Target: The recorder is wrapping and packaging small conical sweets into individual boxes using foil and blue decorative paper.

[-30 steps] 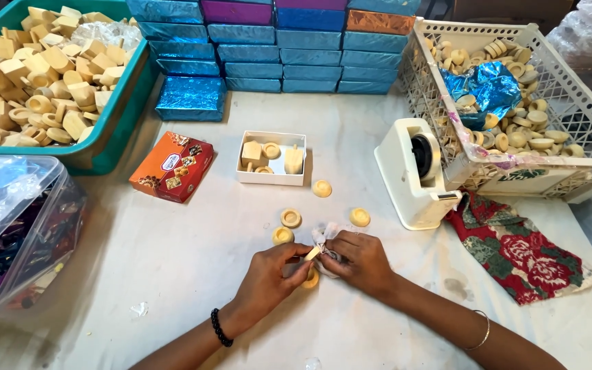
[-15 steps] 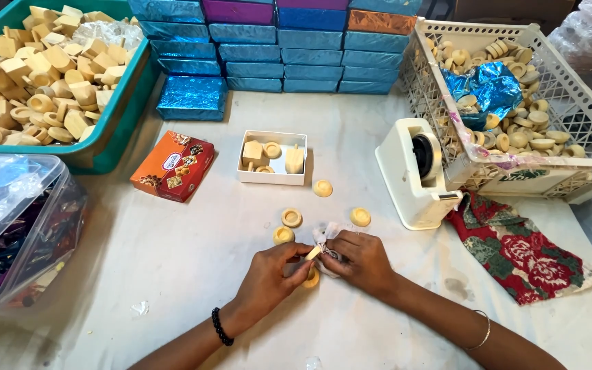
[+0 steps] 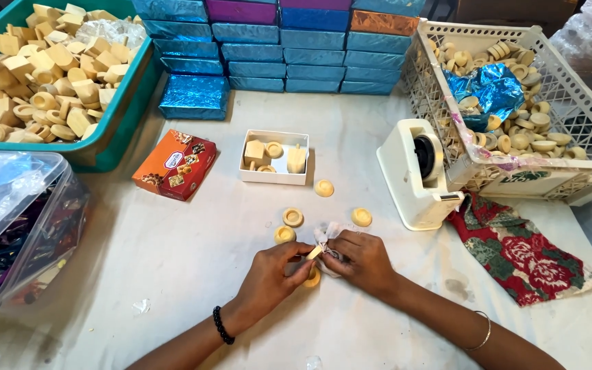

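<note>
Hands are brought together at the near middle of the white surface [image 3: 173, 274]. A small pale wooden piece [image 3: 315, 253], partly wrapped in a scrap of clear crinkled film [image 3: 328, 231], is pinched between them: the left hand [image 3: 268, 277] is closed on its near end with thumb and fingertips, and the right hand [image 3: 361, 260] is closed over the film and the far side of the piece. A further ring-shaped piece [image 3: 312, 277] is seen just under the hands, touching the surface.

Three loose wooden rings [image 3: 292, 217] are scattered just beyond the hands, and a small white open box [image 3: 274, 157] holding several pieces is set farther off. To the left of that box an orange printed carton [image 3: 174, 164] is laid. A white tape dispenser [image 3: 419, 173] stands to the right, beside a white lattice basket [image 3: 584, 109] of more rings and blue foil. A green tub [image 3: 114, 130] of wooden blocks is at the far left, and blue foil-wrapped boxes [image 3: 193, 97] are stacked along the far edge.

The wooden piece is judged light, stiff and smooth, so it is best pinched across its sides. The film is judged thin, slippery and easily torn, and is best held by its gathered edge, close against the wood.
</note>
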